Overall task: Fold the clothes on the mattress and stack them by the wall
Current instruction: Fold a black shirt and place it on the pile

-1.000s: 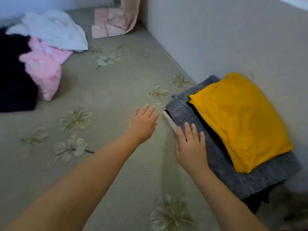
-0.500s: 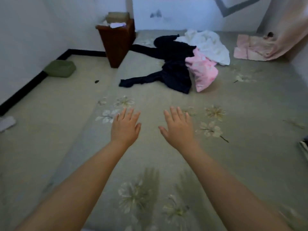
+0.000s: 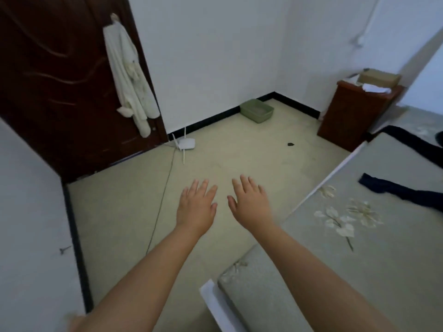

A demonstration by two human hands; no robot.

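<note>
My left hand [image 3: 197, 207] and my right hand [image 3: 251, 204] are stretched out side by side, fingers straight, holding nothing, above the bare floor. The grey flowered mattress [image 3: 359, 259] fills the lower right. A dark navy garment [image 3: 405, 191] lies unfolded on it at the right edge, well away from both hands. The folded stack by the wall is out of view.
A dark wooden door [image 3: 60, 80] with a white garment [image 3: 130, 75] hanging on it stands at the left. A white router [image 3: 185, 143] with a cable, a green tray [image 3: 257, 110] and a brown cabinet [image 3: 354, 113] sit on the floor.
The view has swung left, from the folded yellow and grey stack, past the clothes pile, to the floor and door. Both hands stayed outstretched and empty.
</note>
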